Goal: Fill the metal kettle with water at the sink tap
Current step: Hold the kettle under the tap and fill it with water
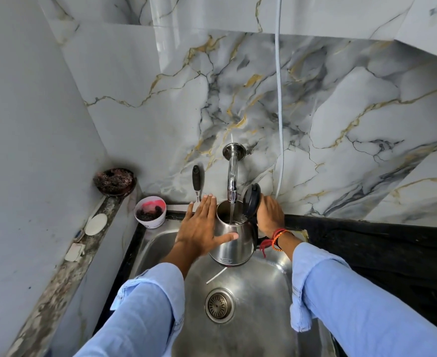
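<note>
The metal kettle (234,244) is held above the steel sink (253,287), its black lid (251,202) flipped up. A stream of water runs from the chrome tap (232,176) straight into the kettle's open mouth. My left hand (202,228) lies flat against the kettle's left side, fingers spread and thumb across its front. My right hand (270,215) is behind the lid on the right, closed around the kettle's handle, which is mostly hidden. A red thread band circles that wrist.
A white cup (150,212) with dark and pink residue stands at the sink's back left corner. A dark bowl (114,181) sits on the ledge, with a round white lid (96,224) below it. A black-handled utensil (196,182) leans on the marble wall. The drain (220,304) is below.
</note>
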The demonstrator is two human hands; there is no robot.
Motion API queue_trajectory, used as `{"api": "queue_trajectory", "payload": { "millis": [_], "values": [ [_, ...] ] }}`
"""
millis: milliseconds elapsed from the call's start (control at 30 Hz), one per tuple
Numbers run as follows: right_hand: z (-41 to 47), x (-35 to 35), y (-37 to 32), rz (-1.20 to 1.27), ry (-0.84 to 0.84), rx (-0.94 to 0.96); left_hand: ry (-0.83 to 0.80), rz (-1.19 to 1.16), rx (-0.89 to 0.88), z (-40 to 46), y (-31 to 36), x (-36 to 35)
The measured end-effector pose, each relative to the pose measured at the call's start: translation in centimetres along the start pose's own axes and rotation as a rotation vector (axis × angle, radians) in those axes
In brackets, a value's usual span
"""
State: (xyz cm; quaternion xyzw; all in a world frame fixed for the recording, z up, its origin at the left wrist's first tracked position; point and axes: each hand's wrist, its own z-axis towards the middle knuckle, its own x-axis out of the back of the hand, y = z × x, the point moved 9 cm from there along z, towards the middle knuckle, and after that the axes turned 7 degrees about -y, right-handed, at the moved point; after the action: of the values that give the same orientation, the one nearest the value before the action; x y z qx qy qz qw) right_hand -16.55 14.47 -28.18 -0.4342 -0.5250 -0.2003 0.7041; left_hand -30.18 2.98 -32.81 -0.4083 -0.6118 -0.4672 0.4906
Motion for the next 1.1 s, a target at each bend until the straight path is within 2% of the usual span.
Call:
{"api": "queue_trajectory", "payload": {
  "millis": [167, 367, 1100],
  "values": [
    [0.2, -0.2, 1.1, 0.100, -0.028, -0.085, -0.013, 0.004, -0.006, -0.2, 0.3, 0.3],
    [-0.7, 0.4, 0.2, 0.024, 0.018, 0.007, -0.012, 0.020, -0.007, -0.4, 0.6, 0.3],
    [-0.7, 0.7, -0.8, -0.077, 0.001, 0.047, -0.008, 0.036, 0.000, -0.7, 0.6, 0.7]
  ]
}}
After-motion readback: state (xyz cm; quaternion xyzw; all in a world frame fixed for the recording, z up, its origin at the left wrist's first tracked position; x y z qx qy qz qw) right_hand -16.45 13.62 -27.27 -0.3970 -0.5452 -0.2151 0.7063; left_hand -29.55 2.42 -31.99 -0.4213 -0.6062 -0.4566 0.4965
